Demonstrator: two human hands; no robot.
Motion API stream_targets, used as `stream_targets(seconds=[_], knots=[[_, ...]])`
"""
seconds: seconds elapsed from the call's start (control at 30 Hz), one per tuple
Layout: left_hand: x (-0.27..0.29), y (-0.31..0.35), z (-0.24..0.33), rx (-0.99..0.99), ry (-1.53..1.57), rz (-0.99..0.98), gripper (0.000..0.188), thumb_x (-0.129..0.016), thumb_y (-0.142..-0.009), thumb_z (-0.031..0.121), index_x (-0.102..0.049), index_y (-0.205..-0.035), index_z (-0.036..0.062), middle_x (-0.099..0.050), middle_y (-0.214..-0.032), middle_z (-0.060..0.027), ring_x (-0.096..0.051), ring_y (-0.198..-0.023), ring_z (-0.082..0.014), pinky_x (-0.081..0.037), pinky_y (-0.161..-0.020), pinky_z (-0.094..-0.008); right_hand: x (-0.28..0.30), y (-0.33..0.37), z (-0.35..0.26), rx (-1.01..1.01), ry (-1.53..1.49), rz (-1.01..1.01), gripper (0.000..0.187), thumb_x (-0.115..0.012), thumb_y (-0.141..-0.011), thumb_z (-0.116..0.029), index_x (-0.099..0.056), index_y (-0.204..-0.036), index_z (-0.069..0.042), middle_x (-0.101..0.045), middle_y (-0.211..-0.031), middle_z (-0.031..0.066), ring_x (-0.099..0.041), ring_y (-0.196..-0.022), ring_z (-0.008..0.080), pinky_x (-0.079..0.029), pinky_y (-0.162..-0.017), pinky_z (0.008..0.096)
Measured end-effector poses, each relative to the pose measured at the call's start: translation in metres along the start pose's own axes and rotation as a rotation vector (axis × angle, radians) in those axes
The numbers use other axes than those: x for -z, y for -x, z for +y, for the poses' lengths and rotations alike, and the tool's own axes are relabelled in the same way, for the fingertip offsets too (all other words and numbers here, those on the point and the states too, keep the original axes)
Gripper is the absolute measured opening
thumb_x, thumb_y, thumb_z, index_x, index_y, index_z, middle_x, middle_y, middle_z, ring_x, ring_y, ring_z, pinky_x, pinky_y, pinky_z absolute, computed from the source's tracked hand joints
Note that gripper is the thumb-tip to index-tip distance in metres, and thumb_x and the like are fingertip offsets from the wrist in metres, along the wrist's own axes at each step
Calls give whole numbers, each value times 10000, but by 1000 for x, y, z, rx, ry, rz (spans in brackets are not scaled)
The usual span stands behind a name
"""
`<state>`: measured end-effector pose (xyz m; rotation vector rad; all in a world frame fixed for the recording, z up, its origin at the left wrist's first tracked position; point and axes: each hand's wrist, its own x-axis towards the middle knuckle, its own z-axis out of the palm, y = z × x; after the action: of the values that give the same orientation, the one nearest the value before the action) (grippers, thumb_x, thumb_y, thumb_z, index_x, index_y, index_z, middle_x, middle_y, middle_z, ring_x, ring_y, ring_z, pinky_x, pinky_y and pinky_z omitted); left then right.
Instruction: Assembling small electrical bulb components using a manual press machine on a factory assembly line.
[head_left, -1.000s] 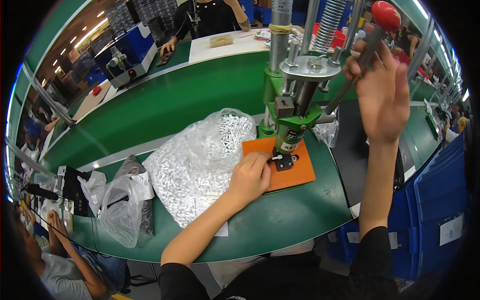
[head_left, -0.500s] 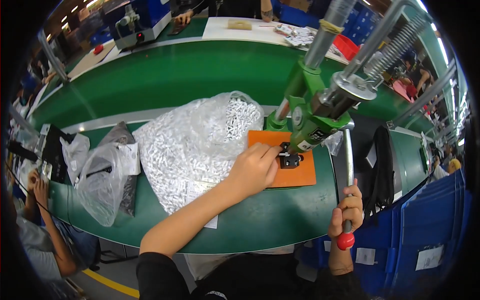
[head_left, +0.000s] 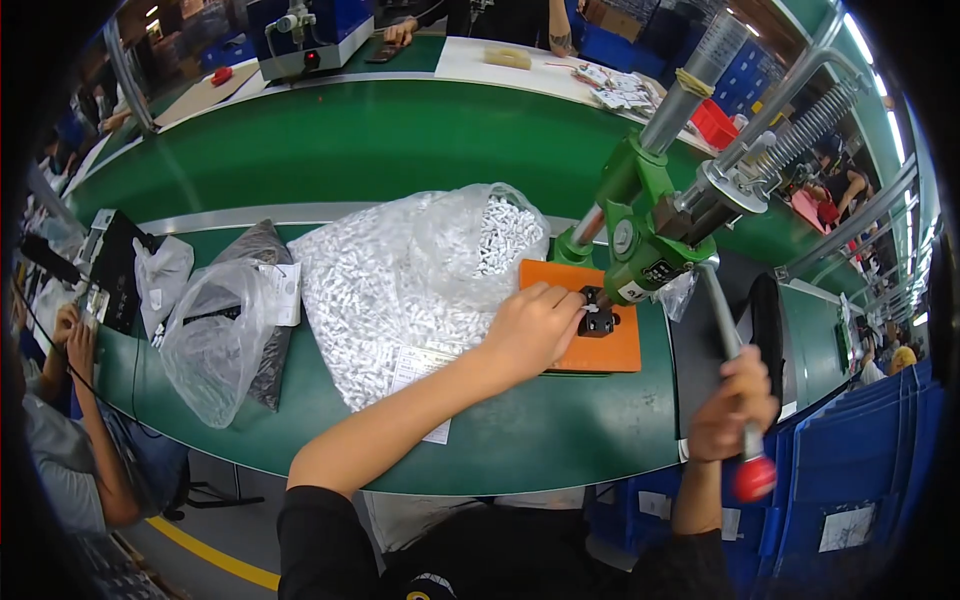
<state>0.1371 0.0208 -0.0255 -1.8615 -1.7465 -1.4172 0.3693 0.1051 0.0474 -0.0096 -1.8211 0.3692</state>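
Note:
My right hand (head_left: 735,405), a little blurred, is wrapped round the metal lever (head_left: 722,310) of a green hand press (head_left: 640,245); the lever ends below my fist in a red ball knob (head_left: 754,479). My left hand (head_left: 535,325) is bent over the orange base plate (head_left: 620,352), fingertips pinched together against the small black fixture (head_left: 598,322) under the press head. Whatever lies between those fingertips is too small and hidden to name. Left of this hand sits a large clear bag (head_left: 370,290) full of small white parts, its mouth loosely gathered.
Further left are a clear bag (head_left: 225,340) and a bag of dark parts (head_left: 262,250). Blue crates (head_left: 850,480) stand at the right beyond the green table (head_left: 560,430). Behind runs a green conveyor (head_left: 350,140). Other people work at the far side and at the left.
My right hand has swung the lever outward to the right, its knob following. My left hand stays at the fixture. The whole view has shifted slightly.

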Motion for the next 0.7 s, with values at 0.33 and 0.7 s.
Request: stream_targets(seconds=[0.33,0.7], knots=[[13,3,8,-76,-68,13,105,-655,-805,76,-584,-860,22,-593,-747,-121,-593,-672,-298,-489,-592,-392,-56,-138,48,-491,-439,168,223,-457,-1025,-294,-471,-961,-81,-333,-742,-42,-299,-602,49,-283,-549,206],[134,129,74,174,-346,171,182,-737,-686,-33,-668,-848,15,-654,-836,-100,-646,-757,-264,-508,-654,-352,-64,-128,68,-485,-422,304,264,-481,-1015,-311,-548,-1068,-62,-383,-758,-60,-306,-586,15,-240,-502,180]])
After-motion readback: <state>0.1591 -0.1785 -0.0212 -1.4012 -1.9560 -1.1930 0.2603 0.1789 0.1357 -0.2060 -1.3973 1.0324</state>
